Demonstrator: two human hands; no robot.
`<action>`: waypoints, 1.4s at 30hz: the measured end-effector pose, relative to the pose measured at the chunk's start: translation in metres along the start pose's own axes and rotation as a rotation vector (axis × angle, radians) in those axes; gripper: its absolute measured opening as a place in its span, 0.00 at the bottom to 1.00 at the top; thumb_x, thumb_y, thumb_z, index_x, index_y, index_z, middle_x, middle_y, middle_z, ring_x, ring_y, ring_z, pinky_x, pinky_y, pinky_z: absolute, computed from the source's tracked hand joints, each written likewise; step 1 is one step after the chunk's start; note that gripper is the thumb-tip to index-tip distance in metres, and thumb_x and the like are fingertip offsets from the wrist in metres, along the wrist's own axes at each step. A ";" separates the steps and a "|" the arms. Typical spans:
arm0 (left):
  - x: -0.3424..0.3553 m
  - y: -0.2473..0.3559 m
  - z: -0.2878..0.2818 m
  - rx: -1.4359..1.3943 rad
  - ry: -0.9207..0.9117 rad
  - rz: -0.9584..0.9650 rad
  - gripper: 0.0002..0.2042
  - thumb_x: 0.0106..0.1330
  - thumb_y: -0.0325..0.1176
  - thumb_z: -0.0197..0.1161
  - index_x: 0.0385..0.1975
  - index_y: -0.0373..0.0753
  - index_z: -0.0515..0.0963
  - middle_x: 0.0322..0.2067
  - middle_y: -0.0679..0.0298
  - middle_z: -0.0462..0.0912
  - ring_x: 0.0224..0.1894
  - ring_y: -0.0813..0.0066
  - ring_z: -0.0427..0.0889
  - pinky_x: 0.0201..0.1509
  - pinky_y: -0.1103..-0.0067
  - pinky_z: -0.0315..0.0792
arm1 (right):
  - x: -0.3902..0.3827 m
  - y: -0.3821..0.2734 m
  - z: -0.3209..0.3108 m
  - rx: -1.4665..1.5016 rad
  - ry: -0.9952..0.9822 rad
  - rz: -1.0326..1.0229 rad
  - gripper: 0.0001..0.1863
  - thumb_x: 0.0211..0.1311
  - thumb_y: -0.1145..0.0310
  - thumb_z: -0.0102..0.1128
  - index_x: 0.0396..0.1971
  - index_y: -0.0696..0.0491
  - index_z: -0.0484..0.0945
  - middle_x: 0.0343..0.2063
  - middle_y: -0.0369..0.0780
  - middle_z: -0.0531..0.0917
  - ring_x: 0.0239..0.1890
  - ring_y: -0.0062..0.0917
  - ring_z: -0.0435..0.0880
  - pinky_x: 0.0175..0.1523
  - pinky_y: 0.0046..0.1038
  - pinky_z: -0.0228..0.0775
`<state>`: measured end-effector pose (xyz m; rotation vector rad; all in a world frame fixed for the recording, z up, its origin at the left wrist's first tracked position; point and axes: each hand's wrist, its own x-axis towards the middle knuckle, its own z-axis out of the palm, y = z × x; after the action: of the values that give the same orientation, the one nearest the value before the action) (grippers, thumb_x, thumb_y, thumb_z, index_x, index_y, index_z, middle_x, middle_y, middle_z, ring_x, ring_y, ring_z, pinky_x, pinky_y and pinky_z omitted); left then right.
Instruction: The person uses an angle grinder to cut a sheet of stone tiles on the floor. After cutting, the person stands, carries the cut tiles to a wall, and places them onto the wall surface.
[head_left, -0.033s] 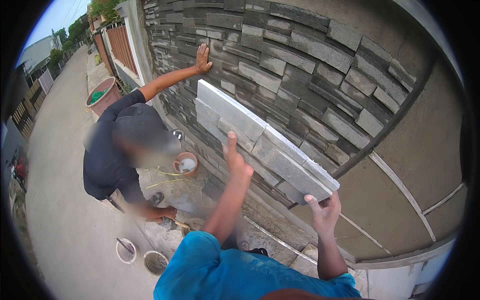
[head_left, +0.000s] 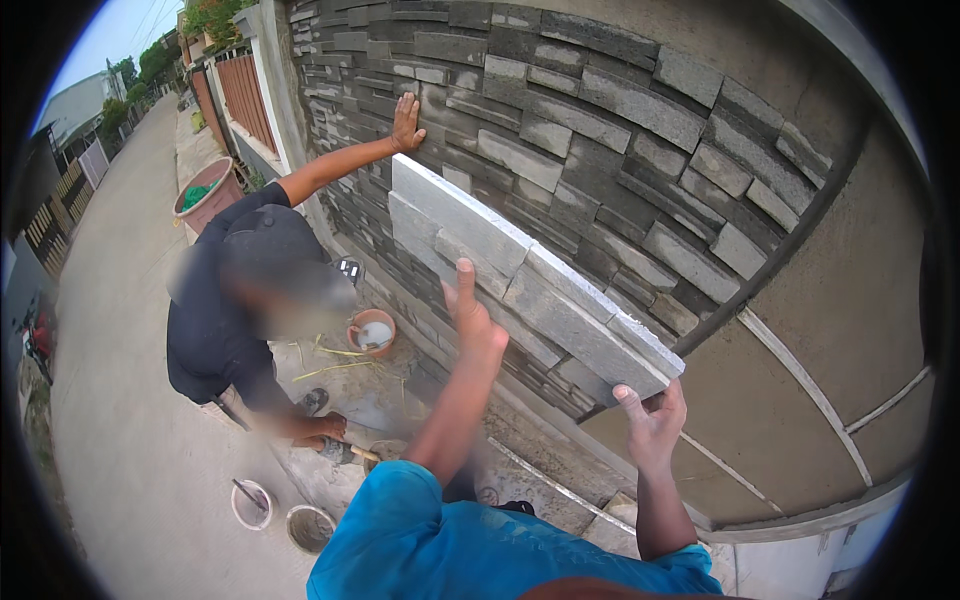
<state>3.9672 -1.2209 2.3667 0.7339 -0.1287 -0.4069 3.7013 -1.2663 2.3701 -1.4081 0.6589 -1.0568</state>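
A long grey stone cladding panel [head_left: 560, 310], made of stepped strips, is held up in front of the wall, slanting down to the right. My left hand [head_left: 472, 318] grips it along its lower edge, thumb up on the front face and the other fingers mostly hidden behind. At the lower right corner my right hand [head_left: 655, 425] is closed on it, thumb on the front. Beyond the panel rises a wall clad in dark grey stone strips [head_left: 560, 90]. Whether the panel touches this wall, I cannot tell.
At left a bent-over co-worker [head_left: 225, 320] rests one hand [head_left: 407, 123] on the wall and holds a wooden handle [head_left: 365, 453] low down. Around stand an orange bucket [head_left: 388, 345], two pale buckets [head_left: 240, 510] [head_left: 300, 540] and a large pink tub [head_left: 225, 195]. Bare plaster [head_left: 830, 330] lies right.
The panel has shifted very slightly, its right end a little to the right, my hands still on it. The co-worker's head and lower hand have moved slightly left.
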 end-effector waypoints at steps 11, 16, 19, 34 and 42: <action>0.232 0.057 0.159 0.022 -0.322 0.215 0.76 0.47 0.59 0.83 0.76 0.32 0.23 0.77 0.42 0.38 0.80 0.47 0.40 0.81 0.50 0.38 | 0.213 -0.079 0.095 -0.021 0.106 -0.439 0.24 0.65 0.64 0.75 0.54 0.62 0.77 0.49 0.41 0.82 0.52 0.24 0.80 0.57 0.29 0.74; 0.358 0.111 0.233 -0.034 -0.299 0.226 0.81 0.41 0.62 0.85 0.75 0.32 0.19 0.78 0.42 0.32 0.81 0.45 0.33 0.80 0.46 0.34 | 0.337 -0.122 0.203 -0.092 0.219 -0.653 0.24 0.65 0.63 0.75 0.54 0.61 0.77 0.49 0.43 0.84 0.55 0.29 0.83 0.58 0.30 0.76; 0.444 0.141 0.277 -0.032 -0.311 0.223 0.80 0.45 0.66 0.81 0.74 0.33 0.15 0.77 0.41 0.33 0.81 0.45 0.35 0.80 0.47 0.34 | 0.417 -0.152 0.264 -0.112 0.274 -0.742 0.23 0.64 0.63 0.75 0.53 0.60 0.78 0.47 0.43 0.86 0.56 0.28 0.83 0.61 0.30 0.73; 0.723 0.212 0.357 0.425 -0.210 0.371 0.72 0.55 0.79 0.58 0.74 0.24 0.22 0.77 0.36 0.25 0.81 0.45 0.25 0.80 0.48 0.26 | 0.644 -0.172 0.447 -0.117 0.340 -0.869 0.24 0.64 0.62 0.76 0.53 0.60 0.79 0.45 0.40 0.87 0.47 0.20 0.84 0.53 0.22 0.73; 0.764 0.208 0.360 0.680 -0.088 0.345 0.70 0.56 0.81 0.51 0.74 0.22 0.24 0.76 0.36 0.23 0.81 0.46 0.22 0.80 0.49 0.24 | 0.703 -0.158 0.454 -0.088 0.307 -0.761 0.26 0.62 0.62 0.77 0.54 0.61 0.79 0.47 0.41 0.87 0.50 0.22 0.83 0.54 0.23 0.72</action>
<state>4.6393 -1.6153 2.7528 1.3366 -0.4844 -0.0529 4.3723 -1.6540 2.7237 -1.6319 0.3784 -1.8865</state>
